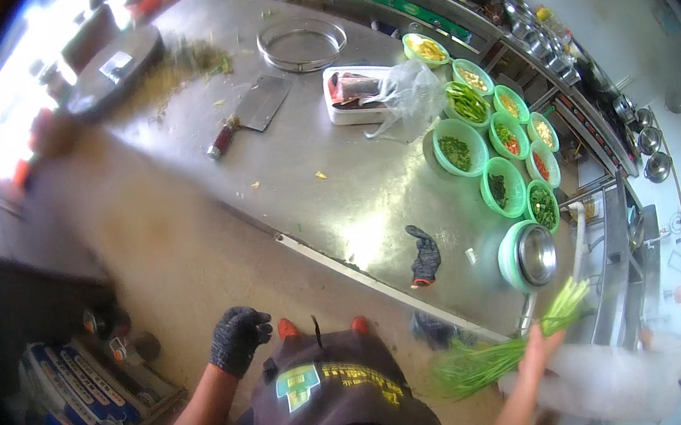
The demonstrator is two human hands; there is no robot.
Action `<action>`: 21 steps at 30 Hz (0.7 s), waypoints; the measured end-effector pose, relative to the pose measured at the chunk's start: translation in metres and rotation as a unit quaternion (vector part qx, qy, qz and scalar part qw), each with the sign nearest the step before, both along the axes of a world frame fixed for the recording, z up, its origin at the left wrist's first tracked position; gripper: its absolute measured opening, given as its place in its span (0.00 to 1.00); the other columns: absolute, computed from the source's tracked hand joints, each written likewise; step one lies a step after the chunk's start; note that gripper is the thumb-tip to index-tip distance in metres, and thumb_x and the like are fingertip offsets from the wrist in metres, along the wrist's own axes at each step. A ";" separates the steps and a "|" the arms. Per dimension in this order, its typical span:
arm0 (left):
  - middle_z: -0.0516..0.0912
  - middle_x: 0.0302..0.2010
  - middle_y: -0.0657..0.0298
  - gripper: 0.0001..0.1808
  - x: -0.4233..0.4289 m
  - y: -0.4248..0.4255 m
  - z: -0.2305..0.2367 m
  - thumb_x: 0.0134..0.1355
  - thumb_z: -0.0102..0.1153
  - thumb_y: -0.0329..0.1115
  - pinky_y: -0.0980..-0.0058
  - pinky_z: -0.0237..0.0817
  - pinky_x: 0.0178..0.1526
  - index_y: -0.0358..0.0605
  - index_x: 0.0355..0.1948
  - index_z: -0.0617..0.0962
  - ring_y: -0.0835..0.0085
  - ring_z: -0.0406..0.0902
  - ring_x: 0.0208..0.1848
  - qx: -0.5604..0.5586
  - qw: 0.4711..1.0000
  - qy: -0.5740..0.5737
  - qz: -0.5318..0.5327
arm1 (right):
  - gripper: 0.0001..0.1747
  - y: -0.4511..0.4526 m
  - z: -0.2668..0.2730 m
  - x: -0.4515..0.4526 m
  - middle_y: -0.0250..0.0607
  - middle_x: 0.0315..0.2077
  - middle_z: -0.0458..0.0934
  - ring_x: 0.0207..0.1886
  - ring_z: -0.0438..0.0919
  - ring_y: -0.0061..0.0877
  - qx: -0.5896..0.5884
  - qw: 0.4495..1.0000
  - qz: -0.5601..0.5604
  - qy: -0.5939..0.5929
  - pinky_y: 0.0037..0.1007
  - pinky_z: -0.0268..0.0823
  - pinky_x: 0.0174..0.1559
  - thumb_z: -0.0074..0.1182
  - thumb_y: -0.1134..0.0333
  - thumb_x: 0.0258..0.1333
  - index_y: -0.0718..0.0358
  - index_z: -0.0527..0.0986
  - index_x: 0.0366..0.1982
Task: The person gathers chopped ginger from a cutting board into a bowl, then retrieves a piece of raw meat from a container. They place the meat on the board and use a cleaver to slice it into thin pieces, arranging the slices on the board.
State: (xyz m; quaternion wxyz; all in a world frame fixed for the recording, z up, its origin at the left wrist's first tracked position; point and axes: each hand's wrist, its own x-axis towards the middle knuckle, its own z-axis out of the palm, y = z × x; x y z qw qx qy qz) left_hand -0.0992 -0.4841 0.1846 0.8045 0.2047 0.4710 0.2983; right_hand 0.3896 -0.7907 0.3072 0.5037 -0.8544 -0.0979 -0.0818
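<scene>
My right hand [539,347], bare, grips a bunch of long green stalks [486,361], their pale ends pointing up and right. My left hand [241,336] wears a dark knit glove and hangs beside my apron, fingers curled; whether anything is in it cannot be told. A second dark knit glove [425,256] lies on the steel table [308,210]. Farther back rest a cleaver [263,104] and a white tub [361,117] holding fish pieces, with a clear plastic bag [412,98] over its right side.
Green baskets [460,147] of cut vegetables line the table's right side, by nested bowls [537,255]. A metal ring [302,45] and a round chopping block [119,71] are at the back. A co-worker in white [616,379] stands at lower right. Packages [75,391] fill a low shelf at left.
</scene>
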 end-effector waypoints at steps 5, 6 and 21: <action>0.84 0.37 0.48 0.06 -0.022 0.057 0.013 0.64 0.57 0.29 0.64 0.74 0.35 0.38 0.40 0.75 0.59 0.81 0.33 -0.080 0.995 -0.042 0.043 | 0.28 -0.023 -0.042 0.058 0.44 0.52 0.76 0.53 0.75 0.32 0.047 0.981 -0.139 0.130 0.33 0.67 0.56 0.57 0.77 0.53 0.71 0.69 0.58; 0.83 0.36 0.48 0.06 -0.025 0.062 0.006 0.64 0.57 0.28 0.64 0.74 0.35 0.38 0.39 0.74 0.60 0.81 0.32 -0.035 0.999 -0.024 0.027 | 0.30 -0.035 -0.051 0.072 0.45 0.53 0.78 0.52 0.76 0.33 0.033 0.975 -0.140 0.170 0.35 0.67 0.57 0.64 0.72 0.54 0.71 0.70 0.59; 0.82 0.36 0.47 0.04 -0.023 0.149 0.061 0.64 0.55 0.26 0.63 0.74 0.37 0.37 0.38 0.75 0.59 0.80 0.32 -0.058 0.987 0.060 0.136 | 0.56 0.469 -0.013 0.038 0.56 0.56 0.76 0.39 0.81 0.25 -0.067 0.945 0.231 0.223 0.24 0.77 0.35 0.66 0.51 0.60 0.57 0.44 0.77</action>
